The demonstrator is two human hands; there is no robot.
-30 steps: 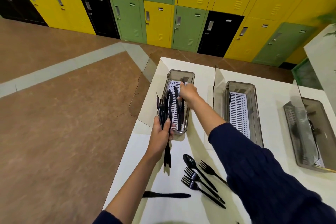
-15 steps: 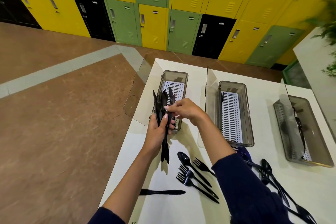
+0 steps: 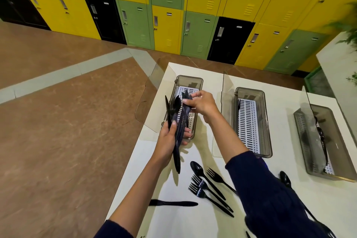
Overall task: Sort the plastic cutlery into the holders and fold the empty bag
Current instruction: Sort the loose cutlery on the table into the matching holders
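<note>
My left hand (image 3: 169,140) grips a bundle of black plastic cutlery (image 3: 176,121) upright over the near end of the left holder (image 3: 200,81). My right hand (image 3: 201,103) pinches the top of one piece in that bundle. Three smoky holders with raised clear lids stand in a row: the left one, the middle holder (image 3: 267,125) showing its white slotted tray, and the right holder (image 3: 340,160) with dark cutlery inside. Loose on the white table (image 3: 289,160) lie a spoon (image 3: 204,177), three forks (image 3: 207,192) and a knife (image 3: 173,203). No bag is visible.
The table's left edge drops to a brown floor (image 3: 67,131). Yellow, green and black lockers (image 3: 173,6) line the far wall. More black cutlery (image 3: 286,178) lies at the right, partly hidden by my right sleeve. A white counter with a plant (image 3: 345,60) stands at far right.
My right hand came back from inside the left holder to the bundle in my left hand and now pinches one piece. My head has moved closer to the table.
</note>
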